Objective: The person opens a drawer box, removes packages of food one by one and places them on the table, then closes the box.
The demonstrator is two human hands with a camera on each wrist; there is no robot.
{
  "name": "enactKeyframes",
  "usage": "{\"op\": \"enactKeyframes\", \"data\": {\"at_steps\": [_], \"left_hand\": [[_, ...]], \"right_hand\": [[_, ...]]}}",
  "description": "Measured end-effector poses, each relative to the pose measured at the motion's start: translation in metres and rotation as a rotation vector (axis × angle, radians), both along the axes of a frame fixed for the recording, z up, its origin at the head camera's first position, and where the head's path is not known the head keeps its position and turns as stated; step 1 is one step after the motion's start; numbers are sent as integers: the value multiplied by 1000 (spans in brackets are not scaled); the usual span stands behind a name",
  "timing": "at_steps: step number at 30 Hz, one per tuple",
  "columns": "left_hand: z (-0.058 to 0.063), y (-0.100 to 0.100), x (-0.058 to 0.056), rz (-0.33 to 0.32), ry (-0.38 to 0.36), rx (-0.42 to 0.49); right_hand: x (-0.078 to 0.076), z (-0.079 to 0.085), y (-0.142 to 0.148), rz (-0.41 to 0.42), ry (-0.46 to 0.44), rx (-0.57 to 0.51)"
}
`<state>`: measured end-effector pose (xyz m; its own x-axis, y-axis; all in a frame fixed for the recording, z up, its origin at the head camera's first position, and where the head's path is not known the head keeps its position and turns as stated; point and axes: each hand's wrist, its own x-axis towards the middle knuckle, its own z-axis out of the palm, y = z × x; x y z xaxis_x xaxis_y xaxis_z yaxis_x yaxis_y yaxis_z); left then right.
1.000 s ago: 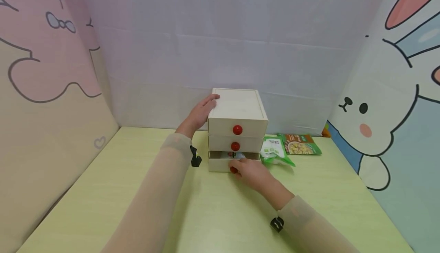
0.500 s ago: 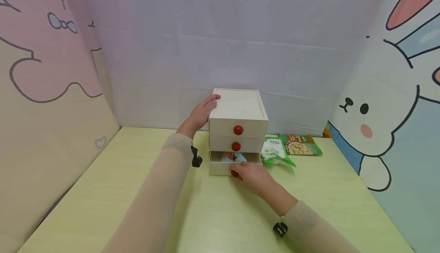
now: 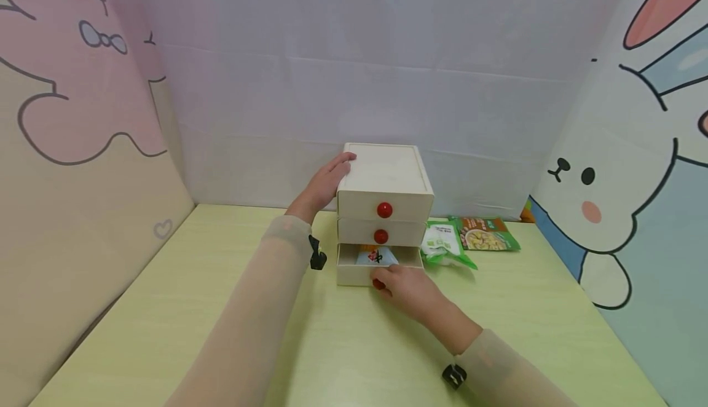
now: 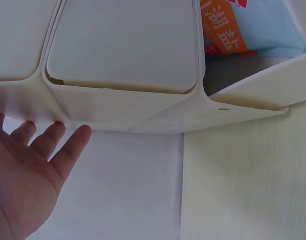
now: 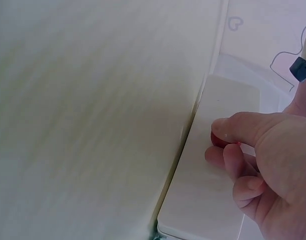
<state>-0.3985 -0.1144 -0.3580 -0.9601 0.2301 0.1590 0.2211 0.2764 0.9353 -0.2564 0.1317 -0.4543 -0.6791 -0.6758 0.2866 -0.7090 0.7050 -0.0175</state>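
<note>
A white three-drawer cabinet [image 3: 387, 168] stands at the back of the table, with a red round knob on each drawer. My left hand [image 3: 322, 187] rests against its upper left side, fingers extended; the left wrist view shows the fingertips along the side wall. With thumb and fingers, my right hand [image 3: 413, 295] pinches the red knob [image 5: 217, 141] of the bottom drawer [image 3: 353, 276], which is pulled partway out. Inside that drawer lies a light blue and orange packet [image 4: 265, 27] with printed characters. The middle knob [image 3: 380, 236] and top knob [image 3: 384, 209] are untouched, their drawers closed.
Right of the cabinet lie a green and white packet [image 3: 442, 241] and a brown and green food packet [image 3: 485, 235]. A pale yellow-green table [image 3: 221, 284] spreads around the cabinet, with a white cloth wall [image 3: 265, 87] behind and cartoon-printed side walls.
The bottom drawer has slid farther out toward me with my right hand on its knob, showing more of the packet inside. My left hand has stayed on the cabinet's side.
</note>
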Motion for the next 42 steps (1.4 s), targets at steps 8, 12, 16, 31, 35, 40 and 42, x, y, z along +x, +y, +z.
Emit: {"op": "enactKeyframes", "data": {"at_steps": [8, 12, 16, 31, 35, 40, 42], "left_hand": [[-1, 0, 0, 1, -4, -14], [-1, -1, 0, -1, -1, -8], [-1, -1, 0, -7, -4, 0], [-2, -1, 0, 11, -4, -22], [-1, 1, 1, 5, -3, -26], [0, 1, 1, 2, 1, -20], [0, 1, 1, 3, 3, -14]], "right_hand": [[6, -2, 1, 7, 4, -8], [9, -3, 1, 19, 16, -15], [12, -3, 1, 33, 35, -23], [18, 8, 3, -1, -40, -27], [23, 11, 4, -92, -125, -61], [23, 10, 1, -228, -429, -198], [21, 7, -1, -265, -601, -288]]}}
